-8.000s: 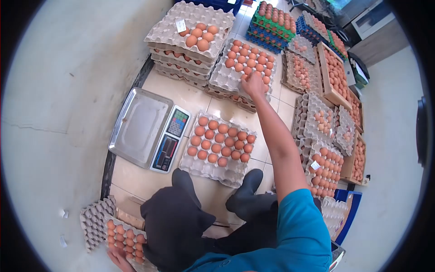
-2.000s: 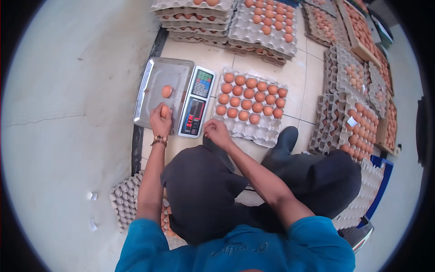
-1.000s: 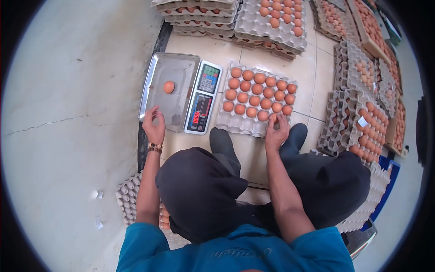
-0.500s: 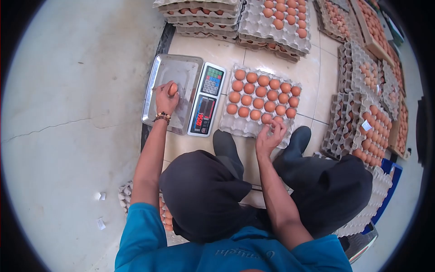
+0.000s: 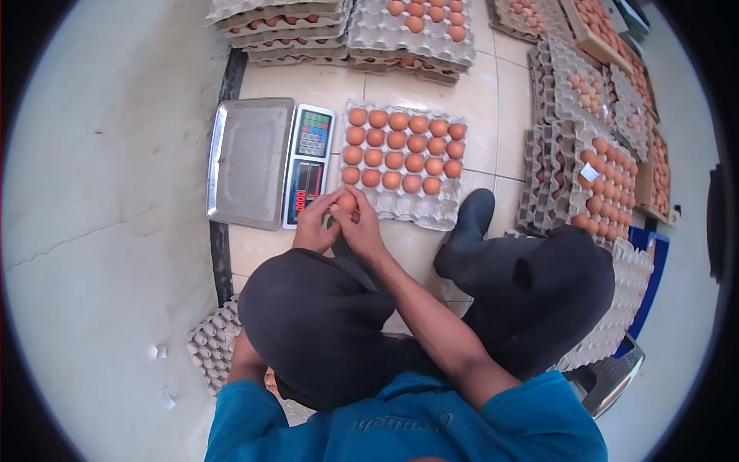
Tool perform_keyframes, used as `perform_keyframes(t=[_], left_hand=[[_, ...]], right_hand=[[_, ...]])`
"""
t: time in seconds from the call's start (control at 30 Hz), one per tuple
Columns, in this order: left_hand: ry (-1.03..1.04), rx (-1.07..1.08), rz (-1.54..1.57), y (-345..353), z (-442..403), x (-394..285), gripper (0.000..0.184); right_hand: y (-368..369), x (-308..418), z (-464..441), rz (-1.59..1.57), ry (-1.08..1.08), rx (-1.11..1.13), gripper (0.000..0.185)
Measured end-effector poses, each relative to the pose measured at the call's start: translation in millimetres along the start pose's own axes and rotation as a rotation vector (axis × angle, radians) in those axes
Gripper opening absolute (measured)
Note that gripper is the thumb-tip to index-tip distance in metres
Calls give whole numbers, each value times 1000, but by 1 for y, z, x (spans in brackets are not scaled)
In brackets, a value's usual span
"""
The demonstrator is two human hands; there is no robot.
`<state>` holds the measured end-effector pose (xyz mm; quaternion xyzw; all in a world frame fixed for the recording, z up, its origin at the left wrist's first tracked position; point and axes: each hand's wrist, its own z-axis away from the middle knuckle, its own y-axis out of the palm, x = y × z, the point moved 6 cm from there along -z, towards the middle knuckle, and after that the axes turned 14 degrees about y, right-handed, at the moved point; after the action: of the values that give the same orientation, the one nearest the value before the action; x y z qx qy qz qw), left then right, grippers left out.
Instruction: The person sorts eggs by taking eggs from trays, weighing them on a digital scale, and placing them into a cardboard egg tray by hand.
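Observation:
A brown egg (image 5: 347,203) is pinched between my two hands, just off the near left corner of a cardboard egg tray (image 5: 416,209). My left hand (image 5: 311,226) has its fingers against the egg's left side. From the right, my right hand (image 5: 365,232) closes its thumb and fingers around it. Several rows of brown eggs (image 5: 395,141) fill most of the tray; its nearest cells hold none. Left of the tray is a digital scale (image 5: 311,165), its display lit red. The scale's metal pan (image 5: 250,165) has no egg on it.
Stacked egg trays (image 5: 285,31) stand at the far side, beside another stack with eggs on top (image 5: 412,38). More loaded trays (image 5: 612,189) and a wooden crate of eggs (image 5: 658,177) line the right. An egg tray (image 5: 212,343) lies by my left leg. My boot (image 5: 468,223) is near the tray.
My left hand has lifted the egg off the scale pan and brought it right to my right hand. My right hand has moved left from the tray's near edge. The view has shifted.

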<state>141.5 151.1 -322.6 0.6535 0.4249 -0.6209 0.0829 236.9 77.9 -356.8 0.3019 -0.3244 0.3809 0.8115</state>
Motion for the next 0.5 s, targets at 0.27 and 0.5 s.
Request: perform_keyframes(t=[0.27,0.5], left_hand=[[-102,-22,5,10,12,13,53],[-247,-208,66,-36,55,37,45]], right_hand=[[-121,12,47,319,-242,-1009,40],[-181,32,20,430,-217,-1191,45]])
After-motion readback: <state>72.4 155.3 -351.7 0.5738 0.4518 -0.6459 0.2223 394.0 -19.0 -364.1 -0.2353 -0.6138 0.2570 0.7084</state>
